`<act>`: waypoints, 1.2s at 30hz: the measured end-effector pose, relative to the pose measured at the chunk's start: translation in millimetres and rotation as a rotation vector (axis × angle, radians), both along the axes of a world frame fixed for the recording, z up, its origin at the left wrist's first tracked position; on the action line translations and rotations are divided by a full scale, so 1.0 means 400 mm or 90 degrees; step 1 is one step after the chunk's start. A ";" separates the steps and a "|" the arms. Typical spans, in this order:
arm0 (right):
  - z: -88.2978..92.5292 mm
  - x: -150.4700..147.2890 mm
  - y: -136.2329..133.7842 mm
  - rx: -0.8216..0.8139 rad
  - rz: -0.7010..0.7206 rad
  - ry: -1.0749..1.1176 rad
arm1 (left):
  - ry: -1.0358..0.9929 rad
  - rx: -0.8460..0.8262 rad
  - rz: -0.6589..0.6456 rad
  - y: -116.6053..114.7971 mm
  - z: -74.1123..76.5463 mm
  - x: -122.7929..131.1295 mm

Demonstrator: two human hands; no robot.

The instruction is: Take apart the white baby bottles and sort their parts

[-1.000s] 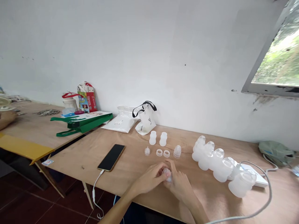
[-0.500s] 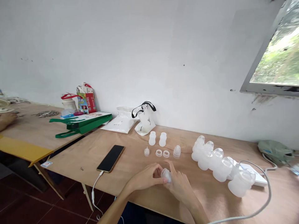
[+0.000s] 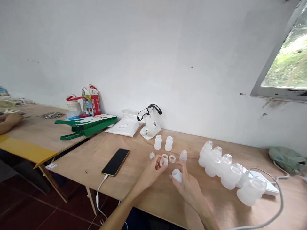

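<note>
My left hand (image 3: 150,169) pinches a translucent plastic ring (image 3: 164,161) between thumb and fingers, just above the plywood table (image 3: 141,188). My right hand (image 3: 189,188) holds a small frosted plastic bottle (image 3: 177,175) at its fingertips, tilted on its side. A second ring (image 3: 172,158) lies beside my left hand, with a small pointed teat (image 3: 152,155) to its left. A clear dome cap (image 3: 183,156) stands near my right fingers. Two small upright bottles (image 3: 157,142) (image 3: 168,143) stand just behind these parts.
A row of larger frosted bottles (image 3: 223,166) lies to the right, and a white cable (image 3: 275,198) curves past them. On the left lies a black phone (image 3: 115,162) with its charging cable. White bags (image 3: 151,123) stand by the wall. A co-worker's hand (image 3: 11,119) rests on the far table.
My hands have moved apart. My left hand has left the small bottle and now pinches a ring from the table, while my right hand keeps the bottle.
</note>
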State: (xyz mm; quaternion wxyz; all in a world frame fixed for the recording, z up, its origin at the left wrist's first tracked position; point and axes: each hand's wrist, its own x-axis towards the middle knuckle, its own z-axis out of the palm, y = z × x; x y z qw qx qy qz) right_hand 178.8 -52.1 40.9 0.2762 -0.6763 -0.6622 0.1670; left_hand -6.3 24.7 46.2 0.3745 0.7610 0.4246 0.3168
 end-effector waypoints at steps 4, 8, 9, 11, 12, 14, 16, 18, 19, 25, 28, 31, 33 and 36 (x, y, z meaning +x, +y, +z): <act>0.033 0.018 0.008 0.085 -0.035 0.182 | 0.199 0.129 0.000 0.047 -0.009 0.038; 0.076 0.032 0.063 0.175 -0.080 0.258 | 0.319 0.170 0.027 0.087 0.000 0.104; 0.088 0.039 0.084 0.201 -0.082 0.251 | 0.344 0.175 0.033 0.096 0.000 0.119; 0.110 0.057 0.135 0.269 -0.098 0.208 | 0.371 0.175 0.039 0.110 -0.006 0.140; 0.119 0.069 0.162 0.307 -0.109 0.171 | 0.381 0.175 0.039 0.116 -0.011 0.146; 0.130 0.092 0.218 0.328 -0.123 0.148 | 0.395 0.180 0.039 0.123 -0.021 0.150; 0.131 0.110 0.270 0.316 -0.124 0.126 | 0.403 0.187 0.042 0.124 -0.028 0.145; 0.127 0.119 0.316 0.285 -0.116 0.097 | 0.407 0.192 0.048 0.120 -0.029 0.138; 0.123 0.120 0.335 0.268 -0.110 0.081 | 0.408 0.194 0.052 0.117 -0.027 0.136; 0.109 0.124 0.363 0.217 -0.093 0.008 | 0.399 0.211 0.061 0.083 -0.008 0.139; 0.098 0.169 0.307 0.220 -0.102 -0.020 | 0.394 0.210 0.041 0.066 -0.005 0.147; 0.084 0.229 0.240 0.228 -0.119 -0.048 | 0.378 0.215 0.010 0.053 -0.007 0.154; 0.081 0.255 0.215 0.233 -0.130 -0.061 | 0.367 0.221 -0.005 0.047 -0.012 0.158; 0.098 0.261 0.220 0.255 -0.148 -0.113 | 0.372 0.220 -0.016 0.044 -0.025 0.163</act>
